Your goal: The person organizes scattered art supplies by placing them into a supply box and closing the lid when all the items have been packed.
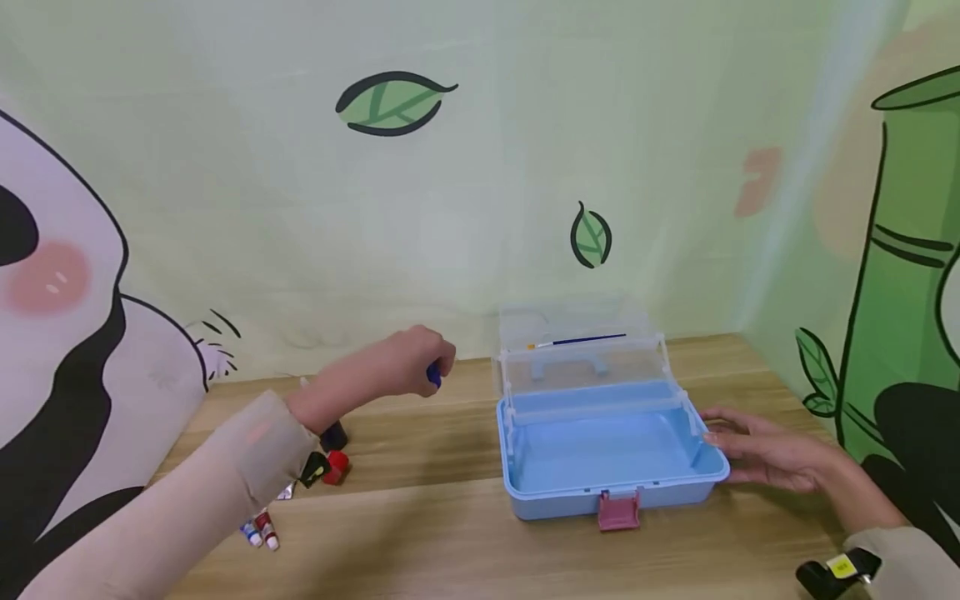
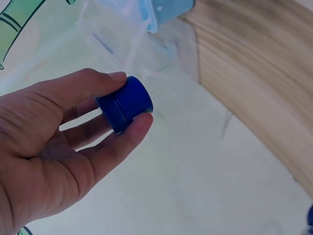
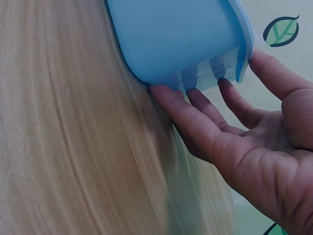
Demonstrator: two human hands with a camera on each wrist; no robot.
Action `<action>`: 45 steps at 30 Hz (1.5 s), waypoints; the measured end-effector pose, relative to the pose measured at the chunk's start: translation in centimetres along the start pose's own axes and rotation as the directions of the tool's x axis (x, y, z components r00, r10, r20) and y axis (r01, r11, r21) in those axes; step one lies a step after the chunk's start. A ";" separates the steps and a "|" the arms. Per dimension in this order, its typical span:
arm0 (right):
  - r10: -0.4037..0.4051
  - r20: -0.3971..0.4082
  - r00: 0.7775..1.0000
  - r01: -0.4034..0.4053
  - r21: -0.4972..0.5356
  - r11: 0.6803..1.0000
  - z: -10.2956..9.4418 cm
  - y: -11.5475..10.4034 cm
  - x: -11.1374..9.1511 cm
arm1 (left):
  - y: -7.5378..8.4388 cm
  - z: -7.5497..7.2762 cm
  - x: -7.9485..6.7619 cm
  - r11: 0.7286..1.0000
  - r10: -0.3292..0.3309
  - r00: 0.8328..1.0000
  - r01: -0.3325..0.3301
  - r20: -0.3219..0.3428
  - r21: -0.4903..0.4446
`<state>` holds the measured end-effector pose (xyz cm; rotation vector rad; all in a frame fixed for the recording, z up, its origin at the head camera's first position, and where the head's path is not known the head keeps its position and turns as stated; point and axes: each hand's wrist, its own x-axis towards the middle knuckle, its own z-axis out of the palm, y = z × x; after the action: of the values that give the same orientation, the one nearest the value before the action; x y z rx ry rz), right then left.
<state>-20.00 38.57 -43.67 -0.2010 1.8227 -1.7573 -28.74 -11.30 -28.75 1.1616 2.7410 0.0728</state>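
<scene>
My left hand (image 1: 411, 360) is raised left of the storage box, pinching a small blue lidded jar (image 2: 126, 104) between thumb and fingertips. A light blue plastic storage box (image 1: 618, 497) sits on the table with its clear lid (image 1: 573, 321) swung up at the back. Its wide lower compartment shows bare blue plastic, and a thin paintbrush (image 1: 588, 340) lies in the clear upper part. At the box's right end is my right hand (image 1: 772, 454). In the right wrist view its thumb is at the rim and its fingertips touch the side wall.
On the wooden table (image 1: 420, 525), left of the box, lie two paint tubes (image 1: 264, 527), a red jar (image 1: 337, 467) and a black object (image 1: 333, 437), partly behind the left sleeve. A pink latch (image 1: 618, 511) hangs at the box's front. A printed cloth (image 1: 480, 208) stands behind the table.
</scene>
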 end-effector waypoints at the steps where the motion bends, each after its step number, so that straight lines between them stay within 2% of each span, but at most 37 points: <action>1: -0.002 -0.002 1.000 0.002 -0.005 1.000 0.0 -0.1 0.1 | 0.1 -0.3 0.2 1.000 0.003 1.000 -0.003 -0.011 0.003; 5: 0.000 -0.011 1.000 0.000 -0.007 1.000 0.2 -0.4 0.4 | 0.6 -1.5 1.2 1.000 0.015 1.000 -0.014 -0.022 0.012; 10: 0.001 0.005 1.000 -0.001 0.015 1.000 0.3 -0.3 0.0 | 1.2 -2.5 2.2 0.999 0.033 0.999 -0.033 -0.005 0.005; 18: -0.012 0.031 0.999 0.011 0.045 0.999 0.2 0.4 -0.2 | 1.4 -3.1 3.1 1.000 0.016 1.000 -0.016 -0.015 -0.015; 22: 0.010 0.044 0.999 -0.012 0.055 0.998 0.1 0.8 -0.5 | 1.5 -3.0 4.0 0.999 0.045 0.999 -0.045 -0.006 -0.020; 27: 0.007 0.025 1.000 -0.008 0.061 0.998 -0.3 0.4 -0.8 | 1.0 -3.7 5.6 0.996 0.087 0.995 -0.088 -0.041 -0.024; 31: 0.015 0.013 1.000 -0.016 0.062 0.998 -0.1 0.0 -0.2 | 0.1 -4.7 6.4 0.997 0.080 0.996 -0.081 -0.048 -0.018; 36: 0.026 -0.028 0.999 -0.025 0.041 0.999 0.1 -0.2 0.0 | 0.0 -5.6 7.8 0.996 0.092 0.992 -0.093 -0.089 -0.010; 45: 0.022 0.002 1.000 -0.022 0.066 0.998 0.5 0.0 -0.2 | 0.2 -5.2 10.3 0.997 0.070 0.994 -0.071 -0.083 -0.006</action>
<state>-19.59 38.19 -43.59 -0.1553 1.7561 -1.7989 -36.54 -3.63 -25.00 1.2805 2.7668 0.1443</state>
